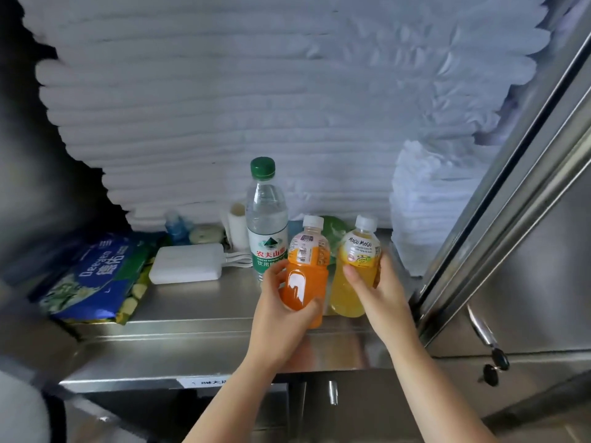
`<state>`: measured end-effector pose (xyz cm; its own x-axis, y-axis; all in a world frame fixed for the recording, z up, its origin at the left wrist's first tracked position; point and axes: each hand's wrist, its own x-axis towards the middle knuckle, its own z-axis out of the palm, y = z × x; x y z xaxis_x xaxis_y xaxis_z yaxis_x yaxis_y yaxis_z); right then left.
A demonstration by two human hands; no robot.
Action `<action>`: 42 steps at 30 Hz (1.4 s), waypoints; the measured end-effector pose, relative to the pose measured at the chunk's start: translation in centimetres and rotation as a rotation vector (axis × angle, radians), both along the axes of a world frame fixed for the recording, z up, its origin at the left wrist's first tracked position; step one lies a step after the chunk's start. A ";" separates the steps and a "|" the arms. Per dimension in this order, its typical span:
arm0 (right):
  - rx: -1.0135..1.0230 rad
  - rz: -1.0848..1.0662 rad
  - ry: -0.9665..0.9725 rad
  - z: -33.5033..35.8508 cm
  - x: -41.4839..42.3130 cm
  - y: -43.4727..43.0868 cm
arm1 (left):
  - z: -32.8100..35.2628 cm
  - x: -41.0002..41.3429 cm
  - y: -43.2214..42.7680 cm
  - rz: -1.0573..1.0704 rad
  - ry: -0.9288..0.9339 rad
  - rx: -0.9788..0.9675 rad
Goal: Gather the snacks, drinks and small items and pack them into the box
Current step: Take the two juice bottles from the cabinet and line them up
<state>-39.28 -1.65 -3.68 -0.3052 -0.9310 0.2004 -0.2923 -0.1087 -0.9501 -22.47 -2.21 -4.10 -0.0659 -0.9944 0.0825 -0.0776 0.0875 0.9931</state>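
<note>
On the steel desk [198, 334] lie a glossy blue "Deeyeo" pack [96, 276], a white rounded power bank [187, 263] and a green-capped clear water bottle [267, 219]. The left hand [281, 308] grips an orange juice bottle [305, 273]. The right hand [383, 292] grips a yellow "Mogu Mogu" bottle [355, 270].

Two bare arms are showing in the lower middle of the frame. The left forearm [236, 388] and the right forearm [425, 378] are running uncovered to the bottom edge, narrowing into slim wrists. The left hand [281, 302] and the right hand [380, 292] are showing bare too. A pale grey shape [16, 414] is blurring the lower left corner; whether it is clothing cannot be told.
</note>
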 end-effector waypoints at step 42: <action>0.004 -0.131 0.091 -1.2 0.8 0.1 | -0.8 -2.5 -0.8 -0.109 0.128 0.123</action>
<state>-38.48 -1.59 -4.89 -0.4046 -0.8853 0.2292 -0.3884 -0.0606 -0.9195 -24.97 -3.00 -4.90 -0.1709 -0.9850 -0.0242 0.0534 -0.0337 0.9980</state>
